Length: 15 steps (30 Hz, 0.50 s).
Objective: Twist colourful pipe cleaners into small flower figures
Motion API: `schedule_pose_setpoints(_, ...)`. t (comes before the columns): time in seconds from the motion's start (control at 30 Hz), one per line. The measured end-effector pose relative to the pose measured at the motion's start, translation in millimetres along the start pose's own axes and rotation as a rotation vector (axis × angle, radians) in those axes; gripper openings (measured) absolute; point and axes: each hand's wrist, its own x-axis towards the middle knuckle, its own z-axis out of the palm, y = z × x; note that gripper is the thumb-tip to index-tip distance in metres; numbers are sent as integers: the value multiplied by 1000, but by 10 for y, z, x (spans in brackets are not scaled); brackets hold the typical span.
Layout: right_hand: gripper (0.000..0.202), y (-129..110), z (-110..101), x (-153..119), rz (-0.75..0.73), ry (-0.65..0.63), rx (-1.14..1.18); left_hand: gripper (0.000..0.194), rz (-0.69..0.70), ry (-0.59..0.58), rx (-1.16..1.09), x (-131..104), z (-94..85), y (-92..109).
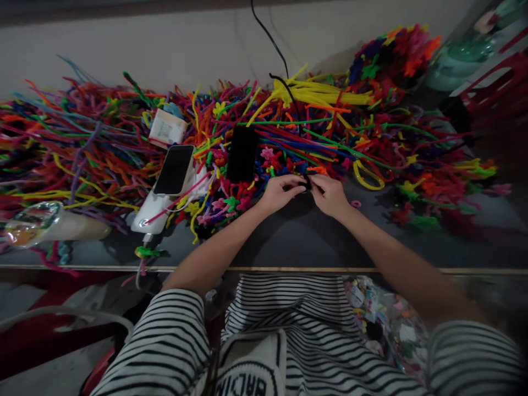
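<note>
My left hand (pixel 281 192) and my right hand (pixel 329 193) meet above the dark table, fingertips almost touching. Between them is a small black fuzzy piece, apparently a black pipe cleaner (pixel 307 183), pinched from both sides. Fingers cover most of it, so its shape is hard to make out. Just beyond the hands lie straight red and blue pipe cleaners (pixel 301 140) and a pink pipe-cleaner flower (pixel 270 155). To the right of my right hand are a small pink ring (pixel 355 204) and a yellow loop (pixel 368 176).
Heaps of coloured pipe cleaners (pixel 111 154) cover the back and left. A phone (pixel 175 169) rests on a white power bank (pixel 149 213), near a black phone-like slab (pixel 242 154) and a plastic cup (pixel 53 225). A black cable (pixel 270 36) hangs down behind. The table edge (pixel 305 269) runs before me.
</note>
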Motion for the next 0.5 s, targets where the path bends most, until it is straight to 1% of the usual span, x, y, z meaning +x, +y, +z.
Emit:
schedule_pose_setpoints(0.13,33,-109,-7,-35,140,43,54,23,-33,12,-17,16,5,-9)
schedule_pose_setpoints(0.17,33,-136,-15,-46,153,47,87,22,-43,18,-10,18,4,-13)
schedule_pose_setpoints(0.2,33,-157,-24,-56,141,43,120,20,-45,27,4,18,2,-17)
schedule_pose_setpoints(0.27,33,-181,-44,-73,46,11,161,16,-16,53,56,11,-8,-23)
schedule_pose_setpoints(0.33,35,-180,-60,-79,-81,-40,146,14,38,82,121,0,-22,-27)
schedule_pose_setpoints(0.4,37,-162,-72,-75,-159,-55,97,14,71,97,167,-10,-34,-26)
schedule_pose_setpoints(0.43,38,-150,-78,-69,-166,-38,68,14,72,100,178,-13,-37,-25)
schedule_pose_setpoints(0.5,40,-127,-98,-54,-129,25,5,16,64,98,179,-17,-36,-16)
